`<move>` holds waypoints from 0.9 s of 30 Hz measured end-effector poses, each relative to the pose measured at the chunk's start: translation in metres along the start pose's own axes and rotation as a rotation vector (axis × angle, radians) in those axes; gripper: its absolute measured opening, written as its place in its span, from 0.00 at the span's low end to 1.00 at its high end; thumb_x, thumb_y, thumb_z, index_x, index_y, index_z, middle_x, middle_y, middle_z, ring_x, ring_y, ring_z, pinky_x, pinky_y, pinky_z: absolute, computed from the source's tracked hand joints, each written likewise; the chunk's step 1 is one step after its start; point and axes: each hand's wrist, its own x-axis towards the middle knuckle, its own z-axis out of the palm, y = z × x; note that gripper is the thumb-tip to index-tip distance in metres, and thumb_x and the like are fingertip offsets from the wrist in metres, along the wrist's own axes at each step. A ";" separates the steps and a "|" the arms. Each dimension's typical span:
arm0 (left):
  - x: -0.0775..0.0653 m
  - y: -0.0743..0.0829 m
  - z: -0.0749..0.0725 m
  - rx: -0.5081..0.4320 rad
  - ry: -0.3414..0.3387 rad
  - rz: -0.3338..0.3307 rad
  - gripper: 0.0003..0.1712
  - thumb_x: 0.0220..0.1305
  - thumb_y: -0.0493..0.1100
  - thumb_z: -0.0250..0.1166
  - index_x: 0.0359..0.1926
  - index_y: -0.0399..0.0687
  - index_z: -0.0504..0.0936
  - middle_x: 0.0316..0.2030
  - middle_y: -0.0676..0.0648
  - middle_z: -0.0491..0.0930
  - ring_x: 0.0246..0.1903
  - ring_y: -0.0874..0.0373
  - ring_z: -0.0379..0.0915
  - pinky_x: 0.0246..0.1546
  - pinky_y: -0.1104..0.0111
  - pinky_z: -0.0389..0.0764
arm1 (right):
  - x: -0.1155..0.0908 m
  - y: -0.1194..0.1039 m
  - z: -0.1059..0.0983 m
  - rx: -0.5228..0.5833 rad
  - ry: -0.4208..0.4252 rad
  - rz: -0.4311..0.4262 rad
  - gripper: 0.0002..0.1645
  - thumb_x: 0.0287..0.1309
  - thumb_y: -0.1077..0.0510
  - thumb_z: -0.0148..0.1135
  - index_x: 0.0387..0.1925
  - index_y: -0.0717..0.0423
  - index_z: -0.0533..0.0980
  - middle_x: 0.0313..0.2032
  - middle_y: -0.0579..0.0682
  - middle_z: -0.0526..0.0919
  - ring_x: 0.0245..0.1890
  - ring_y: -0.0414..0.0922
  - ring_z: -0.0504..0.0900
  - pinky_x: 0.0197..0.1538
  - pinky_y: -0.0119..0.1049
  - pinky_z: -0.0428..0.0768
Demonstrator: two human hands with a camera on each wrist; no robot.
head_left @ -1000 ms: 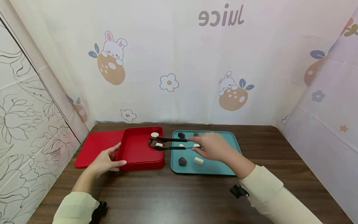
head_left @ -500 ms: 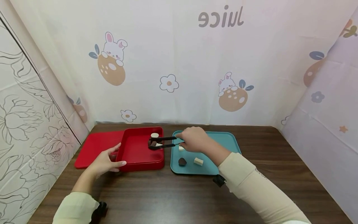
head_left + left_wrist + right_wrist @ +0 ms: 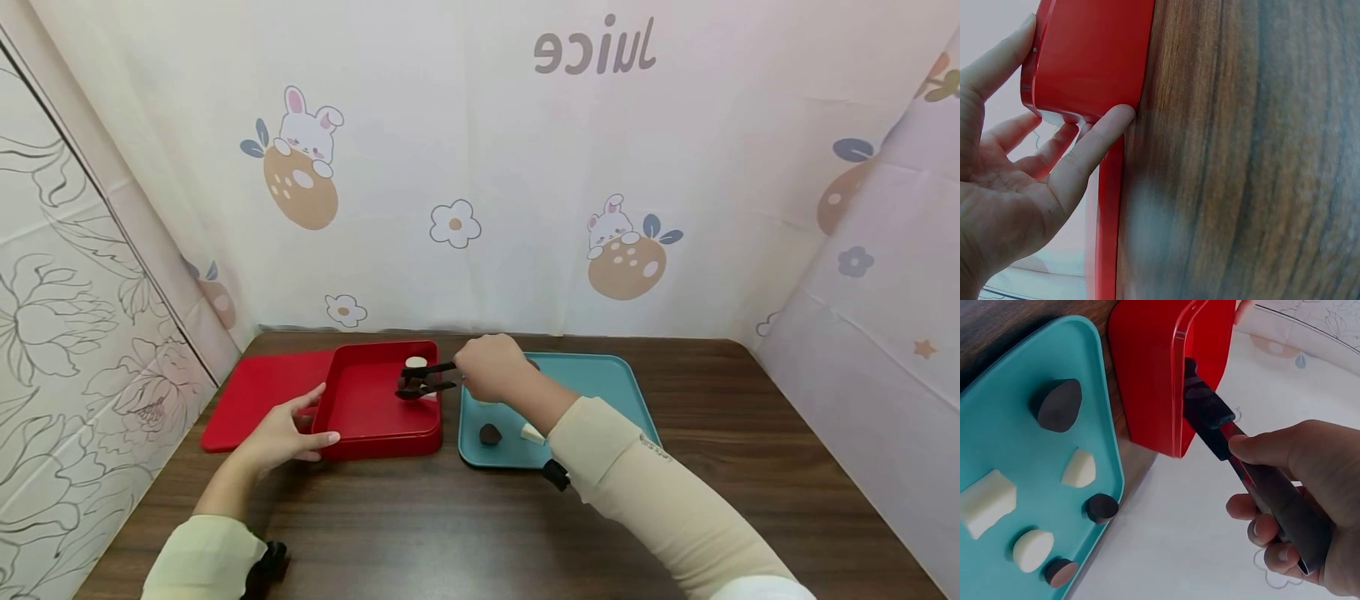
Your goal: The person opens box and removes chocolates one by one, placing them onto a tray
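My right hand (image 3: 491, 367) grips black tongs (image 3: 435, 377), fingers curled round the handles. The tongs' tips dip inside the right part of a red box (image 3: 367, 400), by a brown chocolate (image 3: 410, 384); I cannot tell whether they pinch it. Near the tips, a round white chocolate (image 3: 416, 362) lies inside the box. My left hand (image 3: 283, 429) spreads its fingers against the box's left end, touching the rim and the outer wall low near the table in the left wrist view. Below my right hand lies a teal tray (image 3: 997, 419) with dark chocolates (image 3: 1060, 405) and white chocolates (image 3: 1033, 550).
A flat red lid (image 3: 258, 387) lies left of the box on the wooden table (image 3: 465, 533). The tray's left edge sits close to the box's right wall. A printed curtain (image 3: 465, 150) hangs behind the table.
My right hand has shifted left towards the box, and the tongs now slope more steeply, their tips staying over its right part. My left hand has stayed against the box.
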 end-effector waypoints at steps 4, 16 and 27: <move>0.000 -0.001 0.000 0.002 0.003 -0.003 0.59 0.52 0.45 0.76 0.77 0.46 0.48 0.67 0.27 0.54 0.60 0.30 0.59 0.36 0.55 0.85 | 0.003 -0.005 0.000 -0.026 -0.010 0.005 0.07 0.62 0.54 0.62 0.31 0.50 0.83 0.18 0.43 0.74 0.17 0.39 0.68 0.18 0.32 0.74; 0.000 0.000 0.000 0.003 0.007 -0.006 0.59 0.52 0.45 0.76 0.77 0.47 0.48 0.67 0.27 0.54 0.60 0.30 0.59 0.36 0.56 0.85 | 0.004 -0.015 0.006 0.095 -0.017 -0.004 0.07 0.62 0.53 0.64 0.38 0.50 0.83 0.21 0.43 0.76 0.18 0.38 0.68 0.17 0.29 0.69; 0.001 -0.001 0.000 -0.002 0.007 -0.011 0.59 0.52 0.45 0.76 0.77 0.48 0.48 0.67 0.27 0.54 0.60 0.30 0.58 0.36 0.55 0.85 | 0.003 -0.010 0.004 0.090 0.009 0.023 0.08 0.60 0.50 0.66 0.37 0.48 0.83 0.24 0.42 0.79 0.20 0.39 0.74 0.19 0.32 0.74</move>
